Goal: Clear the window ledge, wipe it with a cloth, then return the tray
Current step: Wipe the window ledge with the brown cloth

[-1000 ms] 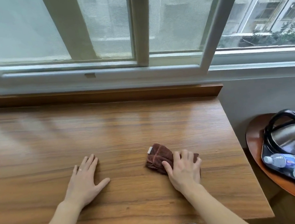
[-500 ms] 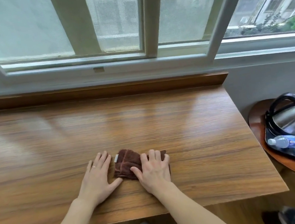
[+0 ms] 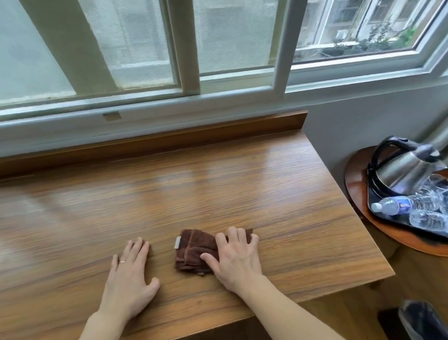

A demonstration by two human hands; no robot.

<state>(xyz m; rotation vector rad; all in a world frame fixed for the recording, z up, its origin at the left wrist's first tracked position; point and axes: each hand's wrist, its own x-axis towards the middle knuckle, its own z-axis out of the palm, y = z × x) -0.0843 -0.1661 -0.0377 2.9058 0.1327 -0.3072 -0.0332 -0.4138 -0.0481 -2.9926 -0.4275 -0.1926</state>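
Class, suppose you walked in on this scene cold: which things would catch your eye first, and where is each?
First the folded brown cloth near the front of the wooden ledge, pressed flat under the right hand, with the left hand resting flat on the wood beside it. Then, off to the right on a round side table, a tray with a steel kettle and water bottles.

No text, brand or number is being shown legibly. A blue label is being carried by the water bottle (image 3: 394,205), but its print is being blurred beyond reading.
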